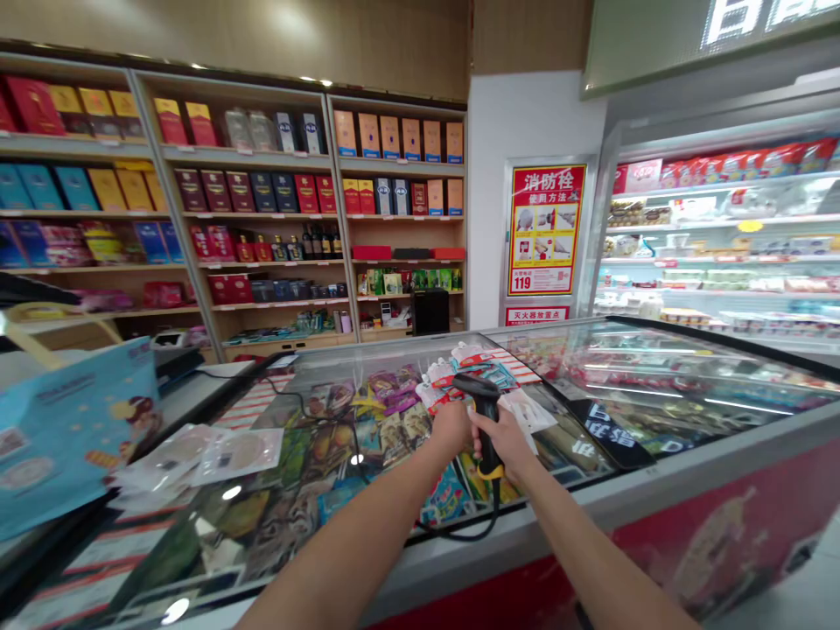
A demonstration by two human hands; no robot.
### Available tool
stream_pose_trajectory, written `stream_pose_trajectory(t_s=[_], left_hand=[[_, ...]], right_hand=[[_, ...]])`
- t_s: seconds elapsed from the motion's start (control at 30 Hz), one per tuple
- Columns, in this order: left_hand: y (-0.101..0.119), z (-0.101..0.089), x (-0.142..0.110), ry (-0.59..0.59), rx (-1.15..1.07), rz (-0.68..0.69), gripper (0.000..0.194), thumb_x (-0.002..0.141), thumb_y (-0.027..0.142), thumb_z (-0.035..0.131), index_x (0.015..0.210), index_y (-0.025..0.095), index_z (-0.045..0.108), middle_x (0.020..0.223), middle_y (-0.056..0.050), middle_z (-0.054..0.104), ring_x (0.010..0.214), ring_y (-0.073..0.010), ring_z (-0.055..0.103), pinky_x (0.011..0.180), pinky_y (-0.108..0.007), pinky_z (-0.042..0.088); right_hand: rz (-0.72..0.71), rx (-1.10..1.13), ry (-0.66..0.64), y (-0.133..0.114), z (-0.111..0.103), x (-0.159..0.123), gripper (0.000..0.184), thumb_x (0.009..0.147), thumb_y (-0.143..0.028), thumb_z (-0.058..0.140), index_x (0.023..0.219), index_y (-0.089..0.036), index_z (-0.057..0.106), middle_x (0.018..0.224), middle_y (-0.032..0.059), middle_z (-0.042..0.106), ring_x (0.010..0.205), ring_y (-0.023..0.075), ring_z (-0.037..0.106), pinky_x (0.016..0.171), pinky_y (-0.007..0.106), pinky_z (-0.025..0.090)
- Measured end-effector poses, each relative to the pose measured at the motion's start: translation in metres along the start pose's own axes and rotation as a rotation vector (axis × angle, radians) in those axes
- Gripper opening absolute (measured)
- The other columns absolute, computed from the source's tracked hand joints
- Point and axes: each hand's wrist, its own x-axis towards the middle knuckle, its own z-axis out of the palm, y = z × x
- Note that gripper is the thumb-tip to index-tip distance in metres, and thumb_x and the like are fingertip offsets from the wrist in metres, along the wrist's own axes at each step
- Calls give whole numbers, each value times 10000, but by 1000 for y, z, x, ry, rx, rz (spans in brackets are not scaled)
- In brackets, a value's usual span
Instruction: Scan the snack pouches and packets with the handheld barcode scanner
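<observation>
My right hand (pixel 505 442) grips the handle of a black handheld barcode scanner (pixel 486 420) with a yellow band, its head pointing up and back toward me. My left hand (pixel 451 429) sits just left of the scanner, against a white and red packet (pixel 438 389); its fingers are hidden, so I cannot tell whether it holds the packet. Another white packet (pixel 528 416) lies right of the scanner. A black scanner cord (pixel 459 534) droops below my hands, over the glass lid of a chest freezer (pixel 394 455).
Wooden shelves of boxed goods and bottles (pixel 262 201) fill the back wall. A lit refrigerated display case (pixel 722 236) stands right, beside a red fire hydrant poster (pixel 544 229). A blue printed bag (pixel 72 429) and clear plastic packets (pixel 240 455) lie left.
</observation>
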Motion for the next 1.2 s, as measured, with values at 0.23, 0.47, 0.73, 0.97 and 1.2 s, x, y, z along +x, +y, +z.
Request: stream_pose_trajectory(t_s=[0.23, 0.47, 0.73, 0.97, 1.2], left_hand=[[-37, -57, -11, 203, 444, 31, 268, 838, 372, 511, 780, 164, 669, 816, -100, 696, 813, -204, 652, 680, -264, 435], [-118, -182, -62, 425, 615, -223, 275, 846, 423, 516, 876, 183, 646, 882, -107, 692, 893, -237, 646, 757, -299, 447], [-200, -278, -114, 288, 787, -302, 765, 536, 257, 780, 1250, 224, 509, 1315, -185, 546, 1262, -373, 444, 982, -514, 367], [-210, -291, -91, 151, 731, -228, 513, 366, 76, 797, 835, 214, 642, 1090, -130, 674, 1144, -366, 556, 1053, -600, 234], [-186, -277, -63, 511, 68, -176, 208, 574, 114, 705, 595, 185, 511, 638, -23, 608, 803, -243, 640, 811, -378, 494]], right_hand=[[54, -10, -43, 4, 17, -2, 320, 622, -388, 715, 692, -189, 475, 463, -64, 520, 346, 88, 473, 339, 215, 435], [83, -23, -201, 12, 77, 7, 338, 600, -408, 719, 687, -199, 467, 465, -65, 522, 355, 93, 478, 353, 224, 437], [109, -29, -408, 27, 168, 19, 311, 586, -396, 691, 678, -206, 463, 446, -72, 507, 347, 95, 466, 338, 218, 410], [121, -68, -415, 50, 188, 26, 317, 582, -426, 673, 622, -194, 460, 410, -74, 484, 321, 82, 443, 333, 215, 403], [177, -16, -403, 46, 175, 20, 352, 586, -437, 712, 584, -185, 466, 393, -57, 490, 323, 81, 445, 339, 214, 400]])
